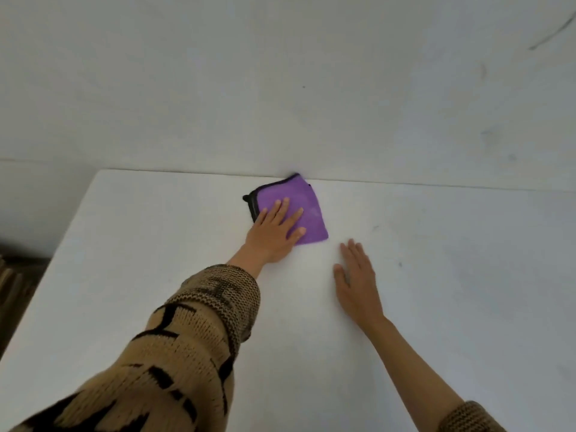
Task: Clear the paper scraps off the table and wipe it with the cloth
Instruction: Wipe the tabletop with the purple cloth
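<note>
A folded purple cloth [304,202] with a black hem lies on the white table [452,291], close to its far edge by the wall. My left hand [274,233] presses flat on the cloth's near left part, fingers straight. My right hand [357,277] rests flat on the bare table just right of and nearer than the cloth, apart from it. No paper scraps show on the table.
A white wall [280,82] rises directly behind the table's far edge. The table's left edge runs diagonally at the left, with dark floor and wooden items [15,275] beyond it. Faint grey marks [400,264] dot the table on the right.
</note>
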`<action>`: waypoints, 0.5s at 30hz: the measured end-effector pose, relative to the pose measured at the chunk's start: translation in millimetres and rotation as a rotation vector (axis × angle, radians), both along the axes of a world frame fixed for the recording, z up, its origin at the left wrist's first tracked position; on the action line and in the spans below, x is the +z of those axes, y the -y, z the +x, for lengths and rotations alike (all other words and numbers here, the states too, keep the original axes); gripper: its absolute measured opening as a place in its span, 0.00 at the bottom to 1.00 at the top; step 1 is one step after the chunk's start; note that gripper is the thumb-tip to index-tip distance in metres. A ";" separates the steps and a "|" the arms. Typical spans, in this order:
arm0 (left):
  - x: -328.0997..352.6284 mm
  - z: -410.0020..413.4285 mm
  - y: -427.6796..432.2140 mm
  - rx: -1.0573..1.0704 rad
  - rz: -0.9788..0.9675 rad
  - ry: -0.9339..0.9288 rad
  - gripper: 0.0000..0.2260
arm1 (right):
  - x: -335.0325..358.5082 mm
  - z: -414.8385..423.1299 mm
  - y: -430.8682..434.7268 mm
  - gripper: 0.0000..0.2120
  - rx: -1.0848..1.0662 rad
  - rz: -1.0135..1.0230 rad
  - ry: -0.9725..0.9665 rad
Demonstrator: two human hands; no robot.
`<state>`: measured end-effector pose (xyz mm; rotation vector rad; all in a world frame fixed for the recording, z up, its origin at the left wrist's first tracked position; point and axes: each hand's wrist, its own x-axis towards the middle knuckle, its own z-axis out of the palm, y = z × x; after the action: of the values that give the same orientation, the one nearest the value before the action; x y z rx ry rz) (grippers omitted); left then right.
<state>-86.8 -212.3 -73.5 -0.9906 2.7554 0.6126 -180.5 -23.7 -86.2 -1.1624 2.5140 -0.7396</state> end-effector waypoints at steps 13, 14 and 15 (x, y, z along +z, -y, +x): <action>-9.0 -56.8 -74.4 0.184 -0.181 -0.045 0.31 | 15.3 -13.5 -71.2 0.19 -0.240 -0.275 0.170; -12.8 -60.4 -97.8 0.098 -0.152 -0.097 0.33 | 14.9 -14.0 -75.6 0.19 -0.238 -0.278 0.172; -15.1 -61.4 -118.3 0.018 -0.127 -0.128 0.36 | 14.6 -14.8 -79.9 0.19 -0.226 -0.271 0.169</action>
<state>-148.2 -94.0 -88.5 -1.0373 2.9328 0.5266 -195.4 56.1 -71.6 -0.8553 2.4811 -1.2147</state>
